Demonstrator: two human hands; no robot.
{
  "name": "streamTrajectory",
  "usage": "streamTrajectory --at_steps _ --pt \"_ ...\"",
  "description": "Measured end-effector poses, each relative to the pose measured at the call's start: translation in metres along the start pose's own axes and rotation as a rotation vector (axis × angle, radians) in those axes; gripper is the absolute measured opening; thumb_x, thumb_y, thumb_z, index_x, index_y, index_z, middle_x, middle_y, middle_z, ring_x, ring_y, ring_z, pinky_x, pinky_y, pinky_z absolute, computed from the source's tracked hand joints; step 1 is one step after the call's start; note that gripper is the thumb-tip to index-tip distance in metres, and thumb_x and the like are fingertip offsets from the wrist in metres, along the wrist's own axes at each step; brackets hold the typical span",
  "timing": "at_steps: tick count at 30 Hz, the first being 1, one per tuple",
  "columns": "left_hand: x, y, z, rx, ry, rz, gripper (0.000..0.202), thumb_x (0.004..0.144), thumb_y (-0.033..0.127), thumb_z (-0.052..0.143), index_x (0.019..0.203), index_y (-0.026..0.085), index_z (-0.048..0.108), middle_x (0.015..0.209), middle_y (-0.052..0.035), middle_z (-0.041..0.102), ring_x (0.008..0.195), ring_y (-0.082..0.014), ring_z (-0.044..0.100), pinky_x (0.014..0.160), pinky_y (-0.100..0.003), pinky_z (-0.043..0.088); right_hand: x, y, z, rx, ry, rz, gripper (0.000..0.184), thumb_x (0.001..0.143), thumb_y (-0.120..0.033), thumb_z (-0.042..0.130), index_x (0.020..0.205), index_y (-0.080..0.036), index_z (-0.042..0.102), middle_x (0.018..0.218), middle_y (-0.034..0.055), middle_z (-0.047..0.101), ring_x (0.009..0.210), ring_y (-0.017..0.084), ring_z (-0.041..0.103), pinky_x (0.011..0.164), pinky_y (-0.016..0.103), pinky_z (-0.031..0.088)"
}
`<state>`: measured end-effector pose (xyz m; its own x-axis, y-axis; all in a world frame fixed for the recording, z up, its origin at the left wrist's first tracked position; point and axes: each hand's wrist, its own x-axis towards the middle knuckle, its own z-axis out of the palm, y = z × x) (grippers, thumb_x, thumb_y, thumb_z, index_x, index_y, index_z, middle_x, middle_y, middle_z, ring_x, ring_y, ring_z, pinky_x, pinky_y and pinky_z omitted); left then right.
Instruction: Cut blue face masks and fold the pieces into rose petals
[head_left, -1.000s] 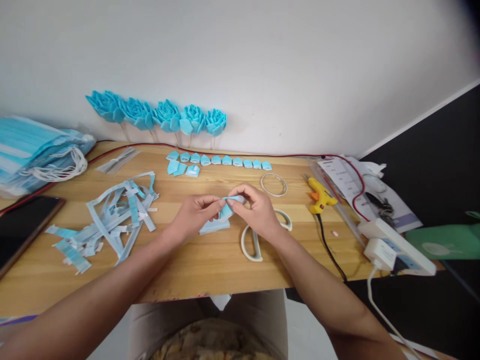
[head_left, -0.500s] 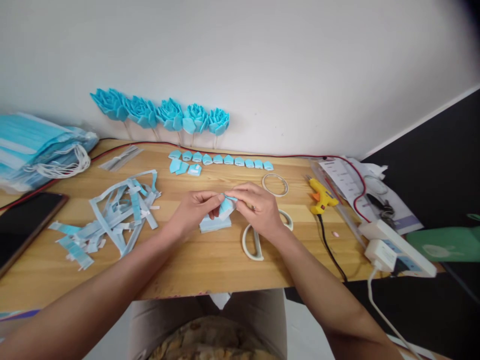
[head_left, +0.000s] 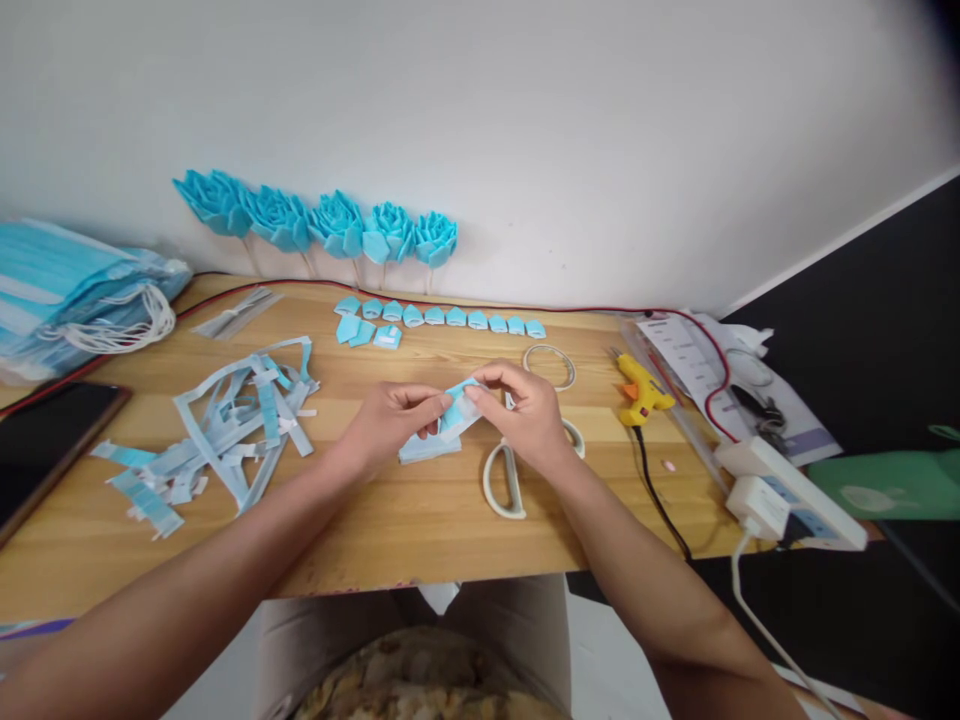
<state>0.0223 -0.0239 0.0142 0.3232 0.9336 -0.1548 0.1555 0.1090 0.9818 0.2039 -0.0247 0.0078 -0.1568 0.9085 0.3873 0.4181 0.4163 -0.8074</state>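
Observation:
Between my two hands is a small piece of blue and white mask fabric (head_left: 459, 408), held just above the table. My left hand (head_left: 399, 412) pinches its left edge between thumb and fingers. On the other side my right hand (head_left: 523, 408) grips the right edge, thumb on top. Below the held piece lies a flat stack of pale blue fabric pieces (head_left: 430, 447). White-handled scissors (head_left: 513, 492) rest partly under my right hand, their blades mostly hidden. Farther back, folded blue petals (head_left: 434, 316) sit in a row, with a few loose pieces (head_left: 387, 337) in front.
Several blue fabric roses (head_left: 337, 225) on sticks lean against the wall. Left are fabric scraps (head_left: 259, 400), a phone (head_left: 56, 440) and a bag of masks (head_left: 67, 290). Right are a tape ring (head_left: 550, 367), a yellow glue gun (head_left: 643, 396) and a power strip (head_left: 795, 500).
The fabric piece, folded and mostly covered by my fingers before, now shows more of its surface. My right hand has shifted its fingers and turned slightly along the right edge.

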Motion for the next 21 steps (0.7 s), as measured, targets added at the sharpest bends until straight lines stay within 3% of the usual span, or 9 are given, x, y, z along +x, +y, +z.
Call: streamTrajectory --at_steps 7,12,21 --pt "-0.001 0.001 0.000 -0.024 0.031 -0.016 0.039 0.075 0.045 0.063 0.050 0.016 0.055 0.050 0.0025 0.049 0.051 -0.0094 0.043 0.052 -0.021 0.039 0.000 -0.002 0.000 -0.034 -0.011 -0.072 0.005 0.083 -0.021 0.062 0.085 -0.022 0.067 0.082 0.0001 0.069 0.075 0.014 0.062 0.071 0.029 0.050" --pt "-0.001 0.000 -0.001 -0.041 0.013 0.014 0.038 0.078 0.041 0.061 0.049 0.016 0.055 0.050 0.0012 0.052 0.052 -0.0103 0.046 0.054 -0.023 0.041 0.000 0.001 0.000 -0.094 -0.016 -0.216 0.012 0.083 -0.016 0.059 0.087 -0.024 0.067 0.085 0.0011 0.069 0.082 0.017 0.063 0.076 0.033 0.050" --pt "0.003 -0.011 -0.001 -0.323 -0.013 -0.038 0.031 0.072 0.040 0.068 0.056 0.015 0.060 0.053 0.0014 0.050 0.052 -0.0101 0.044 0.053 -0.024 0.037 0.000 0.005 0.000 -0.205 -0.028 -0.366 0.023 0.083 -0.009 0.054 0.087 -0.026 0.069 0.087 0.0027 0.067 0.083 0.018 0.061 0.076 0.035 0.049"
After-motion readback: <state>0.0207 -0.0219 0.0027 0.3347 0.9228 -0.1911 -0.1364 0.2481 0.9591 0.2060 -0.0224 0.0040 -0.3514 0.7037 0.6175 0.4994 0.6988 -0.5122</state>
